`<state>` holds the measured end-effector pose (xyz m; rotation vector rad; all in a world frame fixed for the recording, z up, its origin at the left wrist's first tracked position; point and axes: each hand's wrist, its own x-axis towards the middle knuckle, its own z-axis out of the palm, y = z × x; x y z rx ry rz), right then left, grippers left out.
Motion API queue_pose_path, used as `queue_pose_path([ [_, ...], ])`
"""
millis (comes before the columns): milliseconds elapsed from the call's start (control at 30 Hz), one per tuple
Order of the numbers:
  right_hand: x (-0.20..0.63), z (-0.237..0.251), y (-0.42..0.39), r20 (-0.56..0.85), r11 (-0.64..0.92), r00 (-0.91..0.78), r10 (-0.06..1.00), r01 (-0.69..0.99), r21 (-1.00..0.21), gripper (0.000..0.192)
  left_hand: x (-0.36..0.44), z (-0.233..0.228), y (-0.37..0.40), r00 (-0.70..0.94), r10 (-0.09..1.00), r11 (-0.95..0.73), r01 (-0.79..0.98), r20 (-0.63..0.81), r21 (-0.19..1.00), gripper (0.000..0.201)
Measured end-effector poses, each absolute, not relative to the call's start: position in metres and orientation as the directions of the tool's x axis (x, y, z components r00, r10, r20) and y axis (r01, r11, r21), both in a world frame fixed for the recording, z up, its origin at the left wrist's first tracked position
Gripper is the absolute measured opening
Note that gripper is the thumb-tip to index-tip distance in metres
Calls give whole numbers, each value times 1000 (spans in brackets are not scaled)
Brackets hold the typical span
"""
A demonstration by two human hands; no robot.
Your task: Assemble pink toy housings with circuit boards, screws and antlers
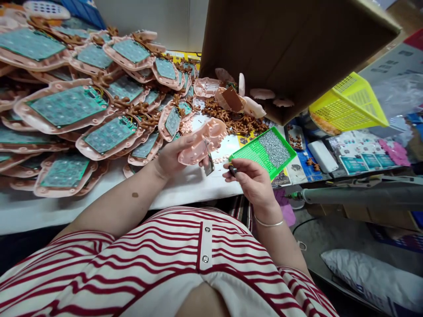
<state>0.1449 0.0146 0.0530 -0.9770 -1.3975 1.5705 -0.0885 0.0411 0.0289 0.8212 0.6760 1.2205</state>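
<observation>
Carton: interior was sunk in deep brown shadow.
Tabletop: was lit brightly and diffusely.
Pink shell: was evenly lit; fine detail was softened.
Circuit boards: were stretched toward the left edge by wide-angle distortion.
Bracelet: was caught by a highlight.
Floor: was left dim.

Nothing readable — lettering on white bag blurred.
</observation>
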Motion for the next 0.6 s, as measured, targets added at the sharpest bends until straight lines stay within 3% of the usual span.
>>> queue_pose_path([
  [67, 142, 68, 14, 179, 251, -357, 917, 168, -953, 31, -86, 32, 39, 263, 964, 121, -547, 33, 828, 63],
  [100, 141, 76, 14, 276, 408, -405, 872, 288, -866, 35, -85, 34, 37, 277, 958, 107, -570, 68, 814, 61],
  [200, 138, 97, 15, 450, 785, -650, 612, 432, -443, 43, -82, 38, 33, 237, 960, 53, -675, 148, 736, 59],
  [267, 137, 109, 15, 454, 895, -773, 443, 414, -168, 43, -81, 39, 31, 201, 966, 39, -733, 161, 679, 60],
  [333, 137, 118, 15, 414, 913, -832, 370, 407, 3, 40, -82, 39, 32, 174, 968, 21, -775, 181, 632, 60],
  [433, 138, 128, 17, 418, 899, -833, 363, 430, 75, 37, -84, 38, 34, 191, 954, 22, -814, 232, 581, 58],
  [600, 133, 125, 30, 496, 921, -807, 320, 388, 38, 39, -80, 34, 31, 331, 932, 183, -784, 149, 594, 53],
])
